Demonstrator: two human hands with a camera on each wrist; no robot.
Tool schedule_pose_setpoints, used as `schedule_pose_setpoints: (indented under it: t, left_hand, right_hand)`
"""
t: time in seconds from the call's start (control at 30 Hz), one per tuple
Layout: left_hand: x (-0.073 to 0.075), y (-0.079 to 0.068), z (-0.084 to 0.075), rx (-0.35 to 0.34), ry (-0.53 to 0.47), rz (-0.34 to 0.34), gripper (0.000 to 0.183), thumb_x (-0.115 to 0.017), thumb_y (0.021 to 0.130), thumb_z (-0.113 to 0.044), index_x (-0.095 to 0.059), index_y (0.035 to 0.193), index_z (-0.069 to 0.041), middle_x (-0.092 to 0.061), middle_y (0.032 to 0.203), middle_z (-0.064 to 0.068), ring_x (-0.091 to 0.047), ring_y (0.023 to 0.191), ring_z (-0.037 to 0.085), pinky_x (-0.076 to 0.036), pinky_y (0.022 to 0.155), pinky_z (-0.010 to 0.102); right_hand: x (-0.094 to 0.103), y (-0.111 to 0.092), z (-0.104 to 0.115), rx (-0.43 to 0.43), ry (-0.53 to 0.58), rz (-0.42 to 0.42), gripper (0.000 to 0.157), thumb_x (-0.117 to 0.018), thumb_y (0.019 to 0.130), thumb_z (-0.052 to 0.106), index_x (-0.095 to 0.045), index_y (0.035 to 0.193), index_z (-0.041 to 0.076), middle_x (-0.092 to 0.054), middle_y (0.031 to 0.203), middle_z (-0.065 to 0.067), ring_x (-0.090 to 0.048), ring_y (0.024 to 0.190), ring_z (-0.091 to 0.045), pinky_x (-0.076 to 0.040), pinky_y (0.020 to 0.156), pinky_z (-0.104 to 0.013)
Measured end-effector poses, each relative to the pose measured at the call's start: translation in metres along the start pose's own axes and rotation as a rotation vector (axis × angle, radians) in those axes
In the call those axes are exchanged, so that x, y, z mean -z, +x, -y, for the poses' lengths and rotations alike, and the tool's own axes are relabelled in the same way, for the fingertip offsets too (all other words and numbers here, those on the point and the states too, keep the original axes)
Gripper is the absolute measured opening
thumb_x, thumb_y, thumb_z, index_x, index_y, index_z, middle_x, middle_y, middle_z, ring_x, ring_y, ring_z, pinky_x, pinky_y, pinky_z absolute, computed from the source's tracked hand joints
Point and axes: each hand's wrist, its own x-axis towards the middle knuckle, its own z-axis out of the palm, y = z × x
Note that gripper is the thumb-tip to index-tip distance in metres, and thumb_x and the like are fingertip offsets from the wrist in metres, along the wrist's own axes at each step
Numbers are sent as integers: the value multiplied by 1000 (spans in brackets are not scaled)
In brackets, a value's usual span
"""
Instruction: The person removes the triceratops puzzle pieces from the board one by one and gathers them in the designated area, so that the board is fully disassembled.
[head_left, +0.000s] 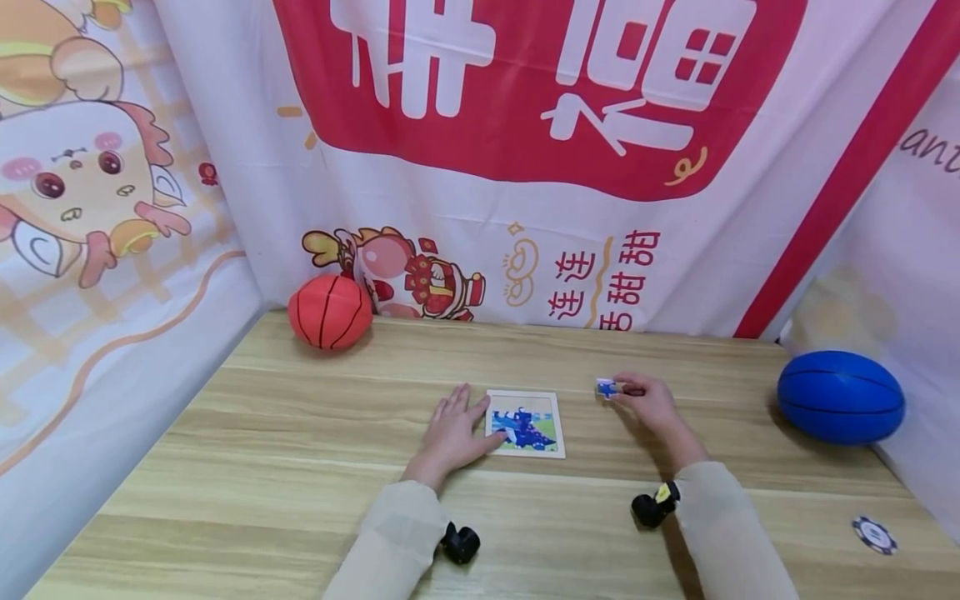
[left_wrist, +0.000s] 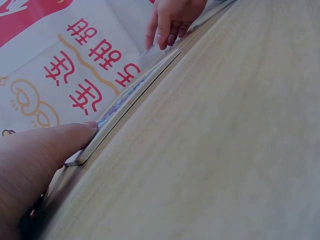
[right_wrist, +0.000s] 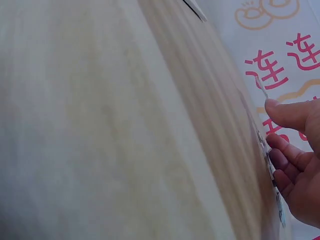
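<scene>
A square jigsaw puzzle (head_left: 532, 429) in a pale frame lies on the table, its picture partly filled with a blue dinosaur-like figure. My left hand (head_left: 455, 433) rests at the frame's left side, fingers spread, with the thumb reaching over its lower left edge. In the left wrist view the thumb (left_wrist: 75, 135) touches the frame's rim (left_wrist: 82, 157). To the right of the frame, my right hand (head_left: 647, 402) pinches a small blue and white puzzle piece (head_left: 606, 387). The right wrist view shows that piece (right_wrist: 262, 88) edge-on at the fingertips; thin dark-and-light edges appear below the fingers.
A red ball (head_left: 330, 312) with basketball lines sits at the table's back left corner. At the right edge lies a blue ball (head_left: 840, 397), and nearer the front a poker chip (head_left: 874, 534). A printed cloth (head_left: 480, 196) hangs behind the wooden table (head_left: 247, 500).
</scene>
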Motion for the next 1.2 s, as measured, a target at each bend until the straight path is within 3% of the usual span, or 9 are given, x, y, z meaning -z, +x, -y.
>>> schedule_pose_setpoints:
  t: [0.13, 0.4, 0.57, 0.93, 1.2]
  left_hand:
    - [1, 0, 0, 3, -6, 0, 74, -48, 75, -60, -35, 132, -15, -13, 140, 16, -5, 128, 26, -3, 101, 40]
    - [0, 0, 0, 2, 1, -1, 73, -49, 75, -59, -35, 133, -15, -14, 140, 16, -5, 128, 26, -3, 101, 40]
    - [0, 0, 0, 2, -3, 1, 73, -49, 76, -59, -35, 133, -15, -14, 140, 16, -5, 128, 26, -3, 101, 40]
    - [1, -1, -1, 0, 4, 2, 73, -48, 76, -59, -34, 133, -15, -13, 140, 16, -5, 128, 26, -3, 101, 40]
    - [0, -1, 0, -7, 13, 8, 74, -47, 76, -60, -34, 133, -15, -13, 140, 16, -5, 128, 27, -3, 101, 41]
  right_hand:
    - [-3, 0, -3, 33, -55, -7, 31, -65, 73, 0, -58, 102, -8, -59, 90, -24, -55, 81, -30, -44, 72, -32]
    - [-8, 0, -7, 64, -131, -18, 31, -68, 71, 5, -61, 100, -4, -58, 96, -24, -52, 91, -36, -38, 82, -45]
    - [-9, 2, -8, 92, -221, -30, 30, -69, 70, 8, -63, 98, 0, -58, 97, -23, -52, 92, -37, -38, 81, -46]
    - [-7, 4, -1, 28, -318, 27, 30, -66, 75, 15, -63, 102, 4, -57, 102, -21, -47, 96, -39, -33, 84, -48]
    - [-5, 5, 3, -46, -279, 83, 32, -65, 76, 17, -62, 105, 4, -54, 110, -21, -42, 104, -40, -27, 89, -51]
